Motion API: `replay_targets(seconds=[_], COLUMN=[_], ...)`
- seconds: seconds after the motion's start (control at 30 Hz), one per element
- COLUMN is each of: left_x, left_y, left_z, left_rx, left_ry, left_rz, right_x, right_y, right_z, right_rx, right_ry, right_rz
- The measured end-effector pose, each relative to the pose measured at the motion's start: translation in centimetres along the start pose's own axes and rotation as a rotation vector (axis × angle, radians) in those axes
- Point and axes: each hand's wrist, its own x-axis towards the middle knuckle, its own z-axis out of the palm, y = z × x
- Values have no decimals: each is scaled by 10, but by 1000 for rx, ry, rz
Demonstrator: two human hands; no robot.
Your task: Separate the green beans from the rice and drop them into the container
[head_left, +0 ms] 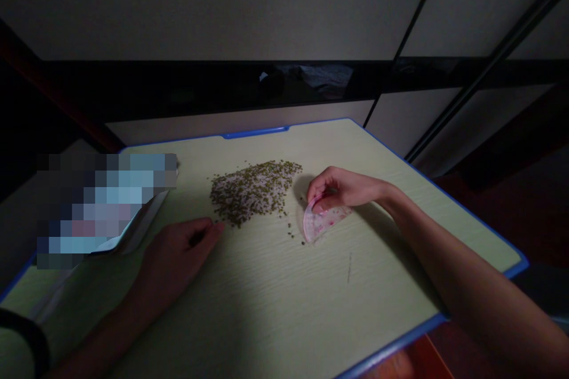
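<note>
A loose pile of small green beans mixed with pale grains (253,189) is spread over the middle of the pale green tabletop (275,290). My left hand (180,254) rests at the pile's near left edge, fingers curled and thumb close to the index fingertip; whether anything is between them is hidden. To the right of the pile, my right hand (335,186) pinches the rim of a thin, see-through pink dish-like piece with a reddish pattern (322,225). This piece stands tilted on the table. A few stray beans (290,231) lie between it and the pile.
A blurred-out light blue packet (120,207) lies at the table's left side. Blue trim (471,231) runs round the table edge. Behind stand pale cabinet panels (222,6) with a dark recess holding cloth (326,80). Something orange (427,361) shows below the front edge.
</note>
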Motion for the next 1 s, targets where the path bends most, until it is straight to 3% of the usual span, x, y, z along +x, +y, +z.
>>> replay_targets(seconds=[0.7,1.0], left_x=[1,0], left_y=[-2,-2], left_z=[2,0], left_rx=[17,5], left_ry=[-3,1], left_rz=[7,3], right_x=[4,5], right_y=[0,-7], right_z=[7,16], right_rx=[13,112], right_ry=[-15,-163], right_rz=[-13,37])
